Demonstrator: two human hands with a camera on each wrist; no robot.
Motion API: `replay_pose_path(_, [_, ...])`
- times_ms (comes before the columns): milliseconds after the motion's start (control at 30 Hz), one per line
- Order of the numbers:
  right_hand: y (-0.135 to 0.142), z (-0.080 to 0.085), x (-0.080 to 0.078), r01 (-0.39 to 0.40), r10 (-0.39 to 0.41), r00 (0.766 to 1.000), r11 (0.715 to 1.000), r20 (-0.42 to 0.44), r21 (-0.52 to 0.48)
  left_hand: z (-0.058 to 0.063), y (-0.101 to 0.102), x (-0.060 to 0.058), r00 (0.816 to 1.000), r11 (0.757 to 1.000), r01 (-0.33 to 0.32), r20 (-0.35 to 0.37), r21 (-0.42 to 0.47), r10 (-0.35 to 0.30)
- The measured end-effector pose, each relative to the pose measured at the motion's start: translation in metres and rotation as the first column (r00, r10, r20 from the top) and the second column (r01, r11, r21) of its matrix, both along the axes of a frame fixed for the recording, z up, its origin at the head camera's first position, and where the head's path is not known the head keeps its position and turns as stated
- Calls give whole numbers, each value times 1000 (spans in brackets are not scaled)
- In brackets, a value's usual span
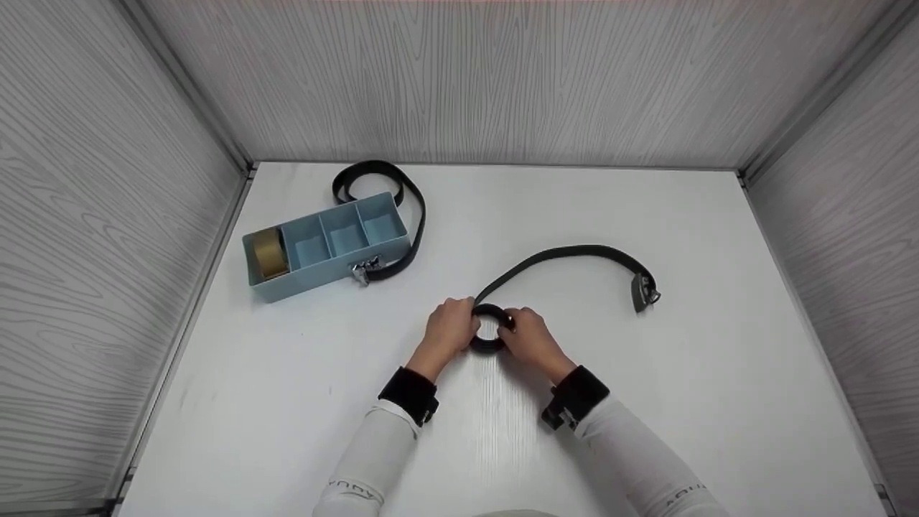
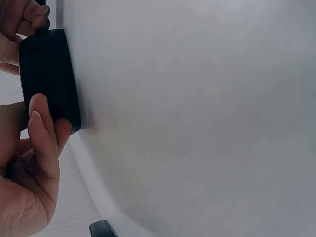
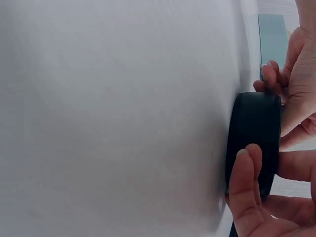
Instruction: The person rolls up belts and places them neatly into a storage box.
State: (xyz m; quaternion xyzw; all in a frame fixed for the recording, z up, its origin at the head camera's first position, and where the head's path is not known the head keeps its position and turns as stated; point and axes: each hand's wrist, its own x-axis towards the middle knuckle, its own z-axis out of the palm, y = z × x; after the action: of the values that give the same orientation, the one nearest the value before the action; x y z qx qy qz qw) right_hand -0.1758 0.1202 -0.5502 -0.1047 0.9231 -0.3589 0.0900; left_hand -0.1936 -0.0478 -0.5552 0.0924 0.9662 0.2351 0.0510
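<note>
From the head view, a black belt (image 1: 574,253) is seen partly coiled mid-table, the roll (image 1: 490,329) pinched between the left hand (image 1: 449,332) and right hand (image 1: 530,342); its buckle end (image 1: 643,290) lies unrolled (much is judged left). At the left wrist, fingers (image 2: 42,131) curl round the coil. At the right wrist, fingers (image 3: 244,185) clasp it likewise.

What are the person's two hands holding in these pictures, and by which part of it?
Both hands hold the black belt on the table by its rolled-up end: the left hand and right hand pinch the coil from opposite sides. The buckle end lies free.
</note>
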Motion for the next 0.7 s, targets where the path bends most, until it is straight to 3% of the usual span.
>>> replay_pose_path(367, [-3, 5, -4, -126, 127, 992, 990, -25, 62, 14, 7, -3, 994, 983, 66, -73, -171, -79])
replay_pose_path(533, [0, 6, -4, -66, 66, 998, 997, -2, 34, 11, 9, -2, 992, 982, 50, -107, -180, -70])
replay_pose_path(700, [3, 6, 0, -6, 5, 999, 1000, 42, 22, 9, 10, -1, 993, 984, 48, -95, -173, -65])
